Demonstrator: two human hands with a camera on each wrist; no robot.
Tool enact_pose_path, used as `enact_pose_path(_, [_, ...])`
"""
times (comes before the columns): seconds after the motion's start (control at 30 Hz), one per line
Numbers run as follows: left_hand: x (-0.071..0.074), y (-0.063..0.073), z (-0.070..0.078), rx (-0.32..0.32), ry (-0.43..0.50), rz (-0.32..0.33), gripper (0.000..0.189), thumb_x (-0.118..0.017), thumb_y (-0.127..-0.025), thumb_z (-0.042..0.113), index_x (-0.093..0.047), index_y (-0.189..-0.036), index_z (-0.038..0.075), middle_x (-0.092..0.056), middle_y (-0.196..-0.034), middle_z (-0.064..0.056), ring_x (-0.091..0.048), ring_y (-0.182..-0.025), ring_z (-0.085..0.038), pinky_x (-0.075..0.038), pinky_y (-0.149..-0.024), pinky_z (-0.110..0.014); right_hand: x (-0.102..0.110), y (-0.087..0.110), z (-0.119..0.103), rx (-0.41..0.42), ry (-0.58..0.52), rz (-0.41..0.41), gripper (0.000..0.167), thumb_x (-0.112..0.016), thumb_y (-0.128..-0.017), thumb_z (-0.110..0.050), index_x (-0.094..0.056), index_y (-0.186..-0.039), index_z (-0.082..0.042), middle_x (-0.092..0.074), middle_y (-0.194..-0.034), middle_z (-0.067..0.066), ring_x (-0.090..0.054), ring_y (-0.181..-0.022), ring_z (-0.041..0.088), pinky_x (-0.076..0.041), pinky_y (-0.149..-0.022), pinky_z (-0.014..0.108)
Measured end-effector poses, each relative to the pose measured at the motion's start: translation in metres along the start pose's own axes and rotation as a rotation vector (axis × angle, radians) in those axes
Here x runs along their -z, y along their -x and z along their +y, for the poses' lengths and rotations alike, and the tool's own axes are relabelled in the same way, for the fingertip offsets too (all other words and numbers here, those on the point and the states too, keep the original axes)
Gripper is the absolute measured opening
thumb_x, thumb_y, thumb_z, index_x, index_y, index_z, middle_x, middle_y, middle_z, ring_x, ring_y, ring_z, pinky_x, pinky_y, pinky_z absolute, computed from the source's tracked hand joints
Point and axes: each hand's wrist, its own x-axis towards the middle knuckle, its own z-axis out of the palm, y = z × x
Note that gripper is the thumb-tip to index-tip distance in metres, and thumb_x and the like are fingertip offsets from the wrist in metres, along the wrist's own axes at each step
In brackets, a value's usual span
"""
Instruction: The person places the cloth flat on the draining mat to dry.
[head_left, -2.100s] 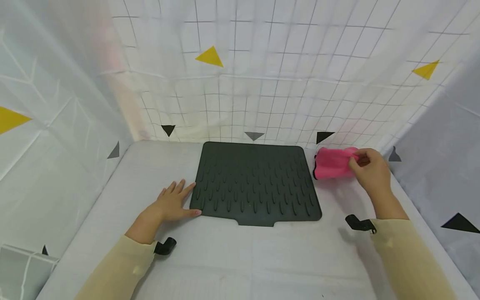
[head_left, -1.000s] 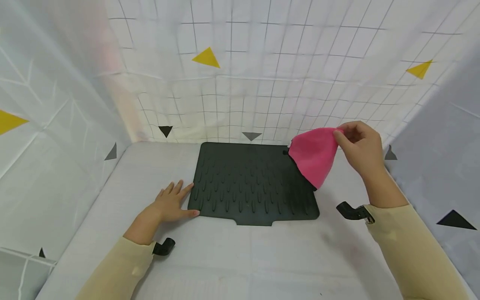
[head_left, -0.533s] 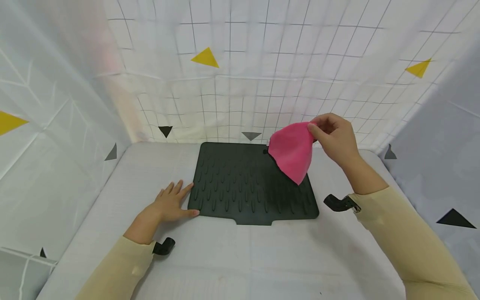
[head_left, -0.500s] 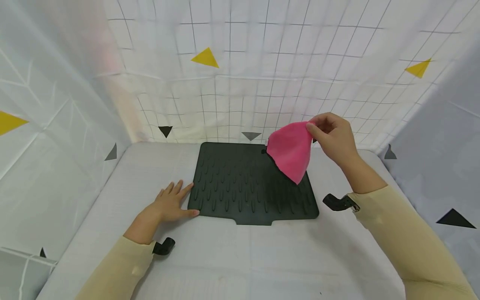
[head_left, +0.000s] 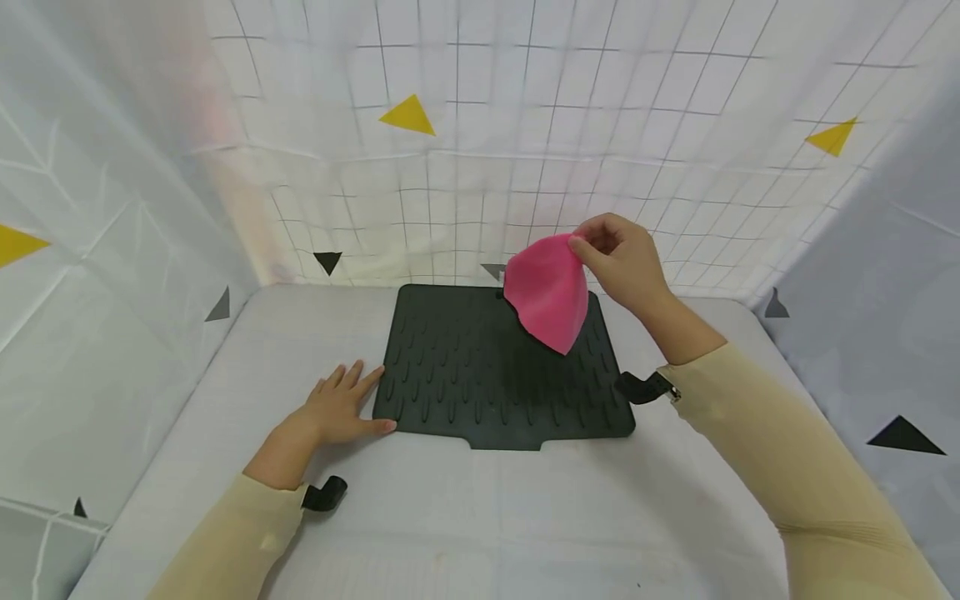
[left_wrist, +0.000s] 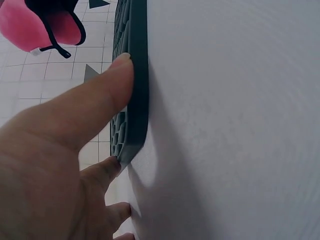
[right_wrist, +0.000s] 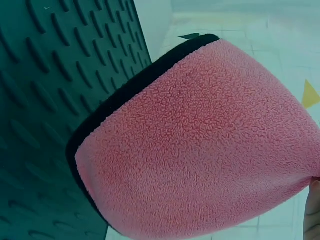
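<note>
A pink plush cloth (head_left: 547,292) with black edging hangs folded over the back right part of a dark drying mat (head_left: 457,367) with raised ridges. My right hand (head_left: 622,260) pinches the cloth's upper corner between thumb and fingers. The right wrist view shows the cloth's (right_wrist: 200,145) fuzzy face large, with a fingertip at the far right. At the mat's front left corner, my left hand (head_left: 337,408) lies spread on the table, its thumb and index finger touching the mat's edge. In the left wrist view, the thumb (left_wrist: 107,92) presses the mat's rim (left_wrist: 138,90).
The mat lies on a white-covered table (head_left: 442,517), its front lip (head_left: 506,444) toward me. A white gridded sheet (head_left: 465,192) stands right behind it, and pale sheets (head_left: 112,275) close both sides. A black wrist mount (head_left: 645,387) juts from my right sleeve.
My right hand has lifted the pink cloth from the table right of the mat and carried it left over the mat. My left hand has stayed at the mat's corner.
</note>
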Motion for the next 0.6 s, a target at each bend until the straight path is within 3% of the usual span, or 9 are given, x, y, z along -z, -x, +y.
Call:
enact_pose_path(0.3, [0.001, 0.001, 0.000, 0.010, -0.006, 0.004, 0.103, -0.061, -0.085, 0.071, -0.025, -0.159, 0.010, -0.015, -0.161, -0.032, -0.011, -0.145, -0.057, -0.012, -0.112, -0.072, -0.037, -0.003, 0.010, -0.005, 0.053, -0.108, 0.021, -0.068, -0.097, -0.027, -0.068, -0.105, -0.008, -0.069, -0.092, 0.005, -0.062, -0.079, 0.018, -0.049, -0.066, 0.028])
enact_pose_path(0.6, [0.001, 0.002, 0.001, 0.002, -0.002, 0.009, 0.102, -0.062, -0.085, 0.070, -0.026, -0.159, 0.009, -0.016, -0.160, -0.032, -0.012, -0.145, -0.057, -0.013, -0.112, -0.072, -0.077, 0.006, 0.045, -0.073, 0.137, -0.287, 0.019, -0.066, -0.098, -0.026, -0.067, -0.108, -0.010, -0.068, -0.098, 0.006, -0.062, -0.088, 0.022, -0.051, -0.077, 0.038])
